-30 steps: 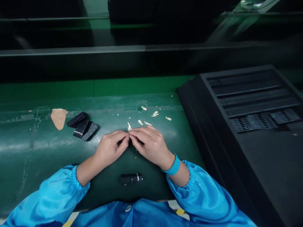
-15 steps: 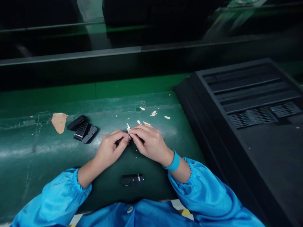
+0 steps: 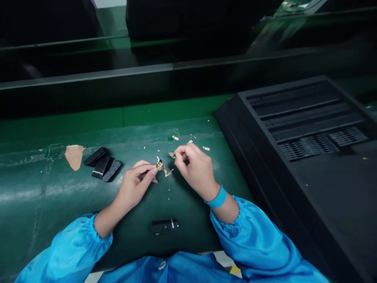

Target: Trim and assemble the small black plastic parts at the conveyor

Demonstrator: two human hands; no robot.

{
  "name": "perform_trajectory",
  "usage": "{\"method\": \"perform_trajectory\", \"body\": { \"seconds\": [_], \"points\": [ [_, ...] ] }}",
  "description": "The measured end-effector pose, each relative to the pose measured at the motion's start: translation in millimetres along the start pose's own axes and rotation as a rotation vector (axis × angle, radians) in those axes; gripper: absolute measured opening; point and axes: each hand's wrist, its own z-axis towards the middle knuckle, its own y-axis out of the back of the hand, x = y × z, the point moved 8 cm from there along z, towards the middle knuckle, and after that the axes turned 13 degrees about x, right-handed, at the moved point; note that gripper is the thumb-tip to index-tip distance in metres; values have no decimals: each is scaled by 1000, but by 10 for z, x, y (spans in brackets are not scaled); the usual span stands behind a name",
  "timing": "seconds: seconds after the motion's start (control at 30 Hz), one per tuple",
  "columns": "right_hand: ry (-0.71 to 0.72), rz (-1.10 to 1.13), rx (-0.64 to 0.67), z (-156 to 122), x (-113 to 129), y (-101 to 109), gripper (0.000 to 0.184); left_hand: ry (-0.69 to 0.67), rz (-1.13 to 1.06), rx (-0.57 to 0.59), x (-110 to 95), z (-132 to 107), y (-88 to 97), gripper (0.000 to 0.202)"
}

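Observation:
My left hand (image 3: 137, 179) pinches a small gold-and-black strip (image 3: 159, 164) between thumb and forefinger; it looks like a bit of flexible circuit. To the right, my right hand (image 3: 196, 167) is raised with its thumb and fingers pressed together, and whatever is in the pinch is too small to make out. A pale scrap (image 3: 172, 155) shows just beside those fingertips. Between the hands lies a bent, pale paper-like scrap (image 3: 167, 172). Nearer my body, a black plastic part (image 3: 165, 226) with a white stripe rests on the green mat.
Black plastic parts (image 3: 103, 165) are heaped on the left, beside a torn tan piece (image 3: 74, 157). Pale tabs (image 3: 206, 148) are scattered beyond my hands. A large black tray (image 3: 326, 188) with rows of dark parts (image 3: 309, 147) fills the right side of the green surface (image 3: 64, 204).
My hands, together before, are now apart: the right has moved right and lifted. The gold-and-black strip shows in my left fingers. A bent pale scrap now shows between the hands.

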Motion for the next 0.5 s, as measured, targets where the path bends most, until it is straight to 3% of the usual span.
{"method": "perform_trajectory", "body": {
  "seconds": [0.1,0.2,0.3,0.43,0.5],
  "points": [
    [-75,-275,-76,3,-125,145,17,125,-254,-78,168,4,18,22],
    [-26,-316,-6,7,-117,83,21,216,-505,-182,298,-17,-13,30],
    [21,-91,52,-15,-21,-34,36,236,-668,-243,347,-39,-83,37],
    [-63,413,123,-50,44,-231,13,217,-704,-223,342,-54,-185,36],
    [-105,543,112,-72,63,-287,8,209,-684,-198,335,-61,-224,34]
  ]
}}
